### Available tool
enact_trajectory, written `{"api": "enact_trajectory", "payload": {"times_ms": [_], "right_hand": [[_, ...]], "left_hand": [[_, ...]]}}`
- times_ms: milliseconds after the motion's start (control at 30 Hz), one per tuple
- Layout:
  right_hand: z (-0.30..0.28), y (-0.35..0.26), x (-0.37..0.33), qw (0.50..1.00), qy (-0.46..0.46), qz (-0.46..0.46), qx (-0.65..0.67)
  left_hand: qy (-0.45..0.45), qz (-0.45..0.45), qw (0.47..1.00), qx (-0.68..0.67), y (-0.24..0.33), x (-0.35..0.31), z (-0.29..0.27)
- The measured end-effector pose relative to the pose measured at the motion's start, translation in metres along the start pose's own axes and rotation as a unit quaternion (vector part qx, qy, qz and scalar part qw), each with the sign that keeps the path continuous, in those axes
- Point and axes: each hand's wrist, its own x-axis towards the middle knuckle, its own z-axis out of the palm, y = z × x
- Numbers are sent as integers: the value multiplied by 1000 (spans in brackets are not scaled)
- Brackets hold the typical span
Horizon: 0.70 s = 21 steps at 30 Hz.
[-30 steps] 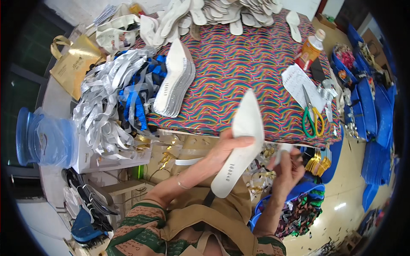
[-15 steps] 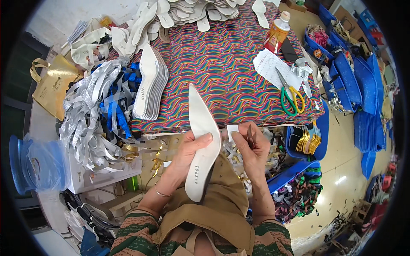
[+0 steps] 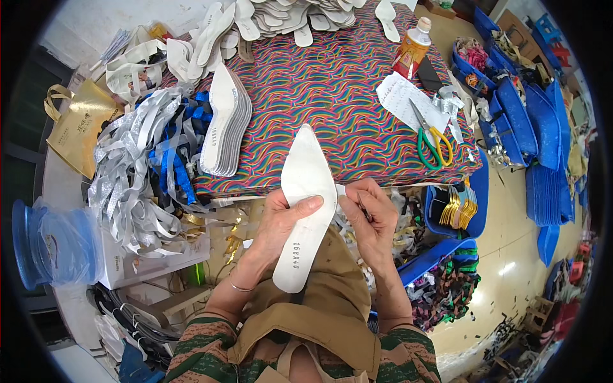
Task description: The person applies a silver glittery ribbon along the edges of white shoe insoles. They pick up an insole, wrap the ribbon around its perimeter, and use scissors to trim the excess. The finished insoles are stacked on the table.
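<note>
A pale, pointed shoe insole [image 3: 309,163] stands nearly upright before me, its rounded heel end down over my lap. My left hand [image 3: 273,225] grips it at the waist, thumb flat on the white face. Against its right edge my right hand [image 3: 371,220] is closed, pinching a small white rectangular piece [image 3: 341,189] that is partly hidden by the insole and my fingers. A dark, slim metal tool [image 3: 366,214], mostly covered, is tucked in the same hand; its kind is unclear. A stack of similar insoles [image 3: 220,127] lies on the patterned table [image 3: 306,89].
Green-and-yellow scissors [image 3: 435,143], a paper sheet [image 3: 408,102] and a bottle [image 3: 414,48] sit at the table's right. Silver ribbons [image 3: 131,172] heap at the left. More insoles [image 3: 300,19] pile at the back. Blue bins [image 3: 440,262] stand at lower right.
The insole has turned more face-on to me, its tip shifting right. My right hand has brought the white piece in against the insole's right edge.
</note>
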Motion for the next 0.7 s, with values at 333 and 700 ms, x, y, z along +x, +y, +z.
{"api": "enact_trajectory", "payload": {"times_ms": [333,700], "right_hand": [[-10,9,17,958,-45,163,233],[17,4,-13,976,-39,143,157]], "left_hand": [[-8,51,997,57,7,-2,9],[0,119,993,-26,38,7,24]]}}
